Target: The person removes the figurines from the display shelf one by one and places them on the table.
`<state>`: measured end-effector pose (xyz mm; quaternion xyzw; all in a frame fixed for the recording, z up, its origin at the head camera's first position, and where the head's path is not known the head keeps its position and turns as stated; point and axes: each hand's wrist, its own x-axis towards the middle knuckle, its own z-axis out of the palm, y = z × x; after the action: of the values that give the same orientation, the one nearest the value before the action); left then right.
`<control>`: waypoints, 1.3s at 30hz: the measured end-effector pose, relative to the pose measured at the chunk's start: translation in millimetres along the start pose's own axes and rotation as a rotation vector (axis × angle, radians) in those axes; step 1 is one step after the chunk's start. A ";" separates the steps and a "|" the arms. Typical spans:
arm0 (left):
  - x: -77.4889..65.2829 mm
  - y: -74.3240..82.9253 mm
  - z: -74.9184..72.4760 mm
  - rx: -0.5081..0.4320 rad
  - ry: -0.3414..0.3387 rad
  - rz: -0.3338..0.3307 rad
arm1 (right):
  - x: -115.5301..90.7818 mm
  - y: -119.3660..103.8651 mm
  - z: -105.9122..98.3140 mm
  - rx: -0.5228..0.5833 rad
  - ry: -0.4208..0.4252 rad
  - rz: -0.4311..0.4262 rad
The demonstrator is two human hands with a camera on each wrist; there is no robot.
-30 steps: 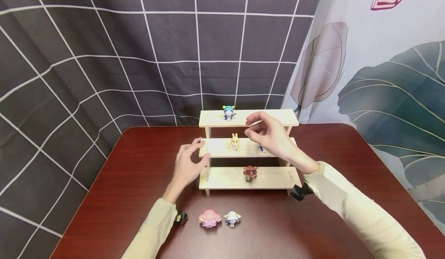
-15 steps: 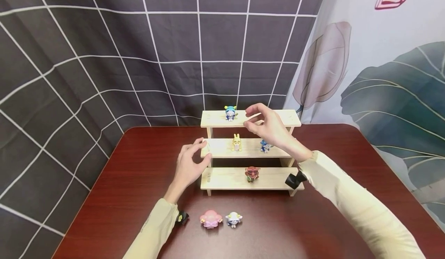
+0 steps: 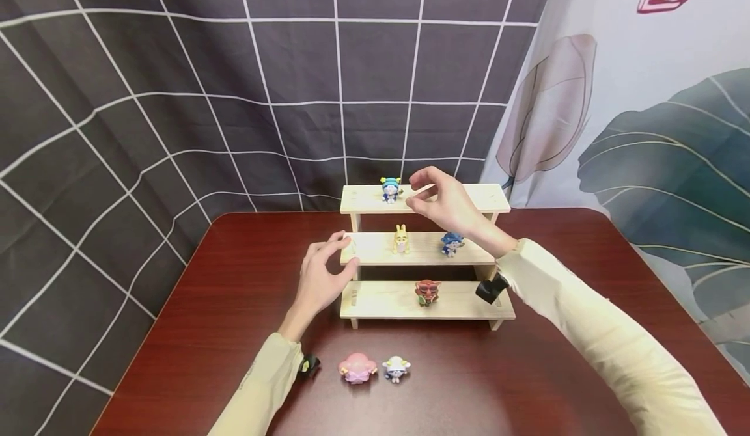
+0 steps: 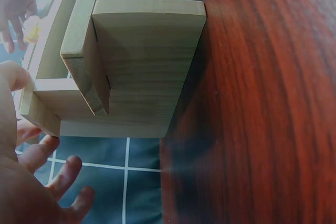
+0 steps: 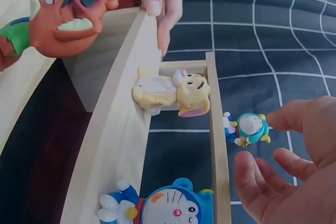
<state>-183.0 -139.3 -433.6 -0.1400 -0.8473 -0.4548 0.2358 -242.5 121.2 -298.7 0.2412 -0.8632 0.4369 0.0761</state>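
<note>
My left hand grips the left end of the middle board of a three-tier wooden display shelf, thumb at the front edge and fingers behind. Over the top board, my right hand has its fingers loosely curved with nothing between them. They are close to the right side of a small figurine in a teal hat, also seen in the right wrist view (teal-hatted figurine). On the middle board stand a yellow rabbit figurine and a blue cat figurine. A reddish-brown figurine with sunglasses occupies the bottom board.
In front of the shelf, a pink figurine and a white figurine with yellow horns stand side by side on the dark red table. Behind hangs a grey curtain with white grid lines; a leaf-patterned curtain is at the right.
My right hand has moved up and slightly left, nearer the teal-hatted figurine, uncovering the blue cat figurine on the middle board. My left hand stays at the shelf's end.
</note>
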 end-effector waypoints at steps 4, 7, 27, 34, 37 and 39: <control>0.0 -0.3 0.6 0.004 -0.001 0.000 | 5.2 -1.7 0.7 0.001 -0.011 0.015; -0.1 -1.1 1.3 0.007 0.000 0.000 | 9.7 -1.4 1.8 -0.002 -0.019 0.030; -0.9 -1.3 1.5 0.007 0.010 0.010 | 27.4 -1.0 7.0 -0.004 -0.091 0.072; -0.7 -1.1 1.4 0.008 0.009 0.008 | 31.7 -3.4 10.1 -0.046 -0.094 0.059; -0.5 -1.0 1.0 0.003 0.006 0.005 | 33.4 -3.3 11.5 -0.056 -0.093 0.049; -0.4 -0.8 0.9 0.000 0.004 0.002 | 34.3 -3.5 12.2 -0.057 -0.094 0.044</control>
<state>-183.3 -139.0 -434.8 -0.1401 -0.8467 -0.4548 0.2379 -269.7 97.8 -291.9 0.2402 -0.8830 0.4018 0.0326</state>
